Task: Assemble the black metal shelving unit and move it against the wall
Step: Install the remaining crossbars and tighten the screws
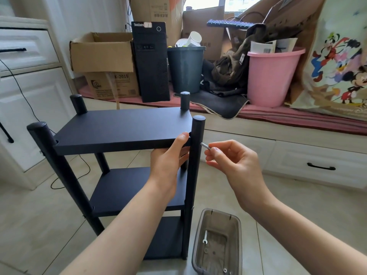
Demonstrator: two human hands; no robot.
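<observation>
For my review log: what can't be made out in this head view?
- Tip of the metal tool pinched by the right hand: hidden at the front post.
- Left hand fingers: under the top shelf.
- Tray contents: small, cut by the bottom edge.

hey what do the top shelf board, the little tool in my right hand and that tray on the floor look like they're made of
Top shelf board: matte black, probably powder-coated metal; even, dull sheen. Tool pinched by the right hand: bare steel, likely; bright silvery rod. Tray: smoky clear plastic; the floor shows through its walls.
</observation>
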